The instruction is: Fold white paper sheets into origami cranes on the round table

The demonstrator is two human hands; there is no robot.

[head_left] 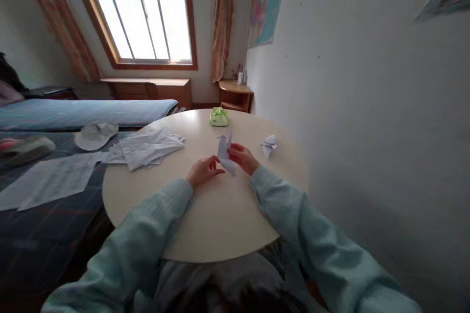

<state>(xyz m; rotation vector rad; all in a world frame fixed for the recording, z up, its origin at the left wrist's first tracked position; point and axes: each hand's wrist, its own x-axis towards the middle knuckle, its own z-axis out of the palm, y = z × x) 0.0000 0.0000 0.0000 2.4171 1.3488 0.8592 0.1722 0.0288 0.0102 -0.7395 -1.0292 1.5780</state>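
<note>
The fingers (235, 149) of the right hand (242, 157) are pinched together on a folded paper piece (225, 152), gripping it along its right edge. The fingers of the left hand (201, 170) are curled loosely, their tips close to the lower left of the paper; whether they actually touch it cannot be told from this view.

The folded paper piece stands above the round bench (220, 215), near the middle of its top and held between the two hands. Its long axis runs from about 11 o'clock, where a pointed tip rises, down to about 5 o'clock, where the lower corner nearly meets the bench surface. From the right hand the paper lies at about 9 o'clock, directly in the grip; from the left hand it lies at about 2 o'clock, just beside the fingertips. The right hand is the nearer one and carries the piece, while the left hand rests lower on the bench.

Elsewhere on the bench, a small crumpled or folded white paper (269, 145) lies at 3 o'clock from the hands, well apart. A green packet (219, 117) sits at 12 o'clock near the far rim. A loose stack of paper sheets (147, 149) spreads at 9 o'clock, overhanging the bench edge toward the bed (44, 234), where more sheets and a pale cap (96, 135) lie.
</note>
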